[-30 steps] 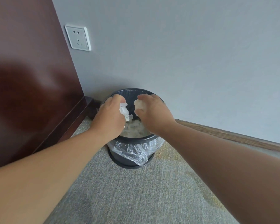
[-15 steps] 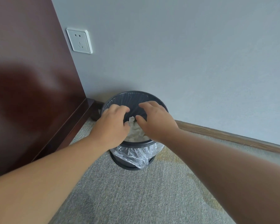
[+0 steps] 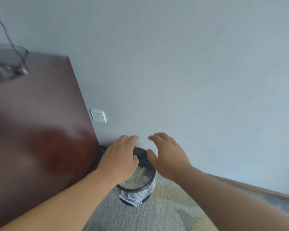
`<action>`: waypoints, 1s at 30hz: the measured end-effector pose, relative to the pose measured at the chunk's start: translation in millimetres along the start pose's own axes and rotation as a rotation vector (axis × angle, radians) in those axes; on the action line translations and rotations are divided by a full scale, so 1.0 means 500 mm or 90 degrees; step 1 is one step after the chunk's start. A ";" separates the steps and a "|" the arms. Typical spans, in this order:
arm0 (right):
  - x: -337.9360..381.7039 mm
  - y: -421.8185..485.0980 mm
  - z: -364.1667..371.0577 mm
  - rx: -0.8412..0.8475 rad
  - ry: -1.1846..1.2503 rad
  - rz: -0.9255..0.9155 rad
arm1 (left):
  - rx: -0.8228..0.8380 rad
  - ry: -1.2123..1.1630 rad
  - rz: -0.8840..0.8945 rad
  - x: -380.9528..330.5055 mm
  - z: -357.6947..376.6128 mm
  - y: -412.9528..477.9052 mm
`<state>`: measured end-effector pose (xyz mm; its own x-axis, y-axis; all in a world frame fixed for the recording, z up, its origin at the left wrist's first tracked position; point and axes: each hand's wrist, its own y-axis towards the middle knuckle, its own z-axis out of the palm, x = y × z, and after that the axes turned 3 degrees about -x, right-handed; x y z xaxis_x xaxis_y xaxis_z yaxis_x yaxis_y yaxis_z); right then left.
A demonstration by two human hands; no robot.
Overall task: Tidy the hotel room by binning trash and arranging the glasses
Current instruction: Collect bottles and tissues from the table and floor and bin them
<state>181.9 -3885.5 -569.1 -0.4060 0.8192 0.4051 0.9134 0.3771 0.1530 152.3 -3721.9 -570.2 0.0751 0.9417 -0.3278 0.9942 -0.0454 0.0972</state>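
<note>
A small black trash bin (image 3: 146,187) with a clear plastic liner stands on the carpet against the grey wall. Crumpled white tissue (image 3: 138,176) lies inside it. My left hand (image 3: 119,159) hovers over the bin's left rim, palm down, fingers loosely spread and empty. My right hand (image 3: 167,155) is above the bin's right side, fingers apart, holding nothing. Part of the bin's rim is hidden behind both hands. No glasses are in view.
A dark red-brown wooden cabinet side (image 3: 40,130) fills the left, touching the wall beside the bin. A white wall socket (image 3: 98,115) sits above the bin. A black cable and device (image 3: 18,67) rest on the cabinet top. A wooden skirting board (image 3: 257,191) runs along the right.
Both hands let go of the white tissue pieces, which dropped into the bin. The hands have opened and risen above the rim. The view has pulled back and up, showing the cabinet top.
</note>
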 end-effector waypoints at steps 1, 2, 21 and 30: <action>0.021 -0.006 -0.054 0.001 0.000 -0.003 | 0.000 0.003 0.001 -0.027 -0.053 -0.009; 0.043 -0.010 -0.110 -0.002 0.003 -0.005 | -0.003 0.003 -0.001 -0.054 -0.107 -0.017; 0.378 -0.087 -0.930 -0.106 0.090 -0.115 | -0.195 0.040 -0.051 -0.480 -0.882 -0.154; 0.482 -0.161 -1.008 -0.131 0.097 -0.176 | -0.246 0.069 -0.062 -0.517 -0.989 -0.261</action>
<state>24.2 -3936.2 -29.4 -0.6438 0.6188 0.4501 0.7624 0.4683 0.4467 -34.7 -3794.5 -33.7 -0.0473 0.9659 -0.2547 0.8930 0.1552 0.4224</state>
